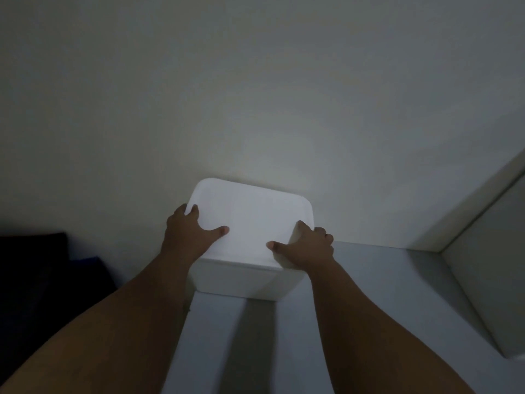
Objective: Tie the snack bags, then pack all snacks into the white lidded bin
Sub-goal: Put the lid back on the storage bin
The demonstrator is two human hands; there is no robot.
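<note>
We're looking down over two bare forearms at the white lidded bin (241, 282), just below the middle of the frame. It stands on the pale grey counter (369, 282), pushed back near the plain wall (255, 81) that fills the upper half of the picture; in this dim light we can't tell whether it touches the wall. The lid (252, 217) is on and sits flat, so nothing inside shows.

The left hand (189, 233) grips the bin's left side, with its fingers curled over the lid's far-left corner and the thumb stretched across the top towards the middle. The right hand (306, 247) does the same on the right: its fingers wrap round the right edge and its thumb lies flat on the lid, pointing towards the left thumb. The two thumbs are near each other but apart.

The arms throw long shadows down the counter towards the bottom of the frame. A pale side panel (483, 237) runs up at the right edge. At the lower left there is a dark shape (34, 268), too murky for us to name.
</note>
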